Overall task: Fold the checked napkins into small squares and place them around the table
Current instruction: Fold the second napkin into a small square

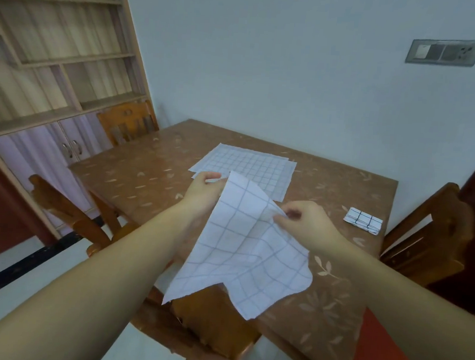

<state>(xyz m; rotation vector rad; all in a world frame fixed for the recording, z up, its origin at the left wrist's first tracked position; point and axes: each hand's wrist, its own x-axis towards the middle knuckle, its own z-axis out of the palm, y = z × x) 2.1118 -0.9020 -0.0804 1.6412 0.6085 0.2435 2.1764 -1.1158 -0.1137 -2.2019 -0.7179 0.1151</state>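
**deskjockey:** ok going from the left, what's over there?

**foldfan:** Far left is a wooden shelf unit (57, 57) with pale cupboard doors underneath. Two wooden chairs sit on that side of the brown leaf-patterned table (136, 179), a back chair (128, 123) and a nearer chair (62, 205).

**deskjockey:** and the hands?

**foldfan:** The left hand (202, 188) has its fingers curled round the top left edge of a checked napkin (248, 250). It's lifted up off the table, over the near edge, and hangs loose and rumpled with its bottom corners dangling free. Just behind it, a stack of open napkins (248, 166) lies flat around mid-table. Can't tell how many are in the stack, the edges are only slightly offset.

**deskjockey:** right hand on it too?

**foldfan:** yep, the right hand (306, 223) pinches the napkin's right edge between thumb and fingertips, so both hands are holding the same cloth. Further right, near the table's right edge, one folded napkin (363, 220) rests as a small rectangle, well apart from the stack. Beyond that there's another wooden chair (427, 233), and a grey switch plate (445, 51) up on the wall.
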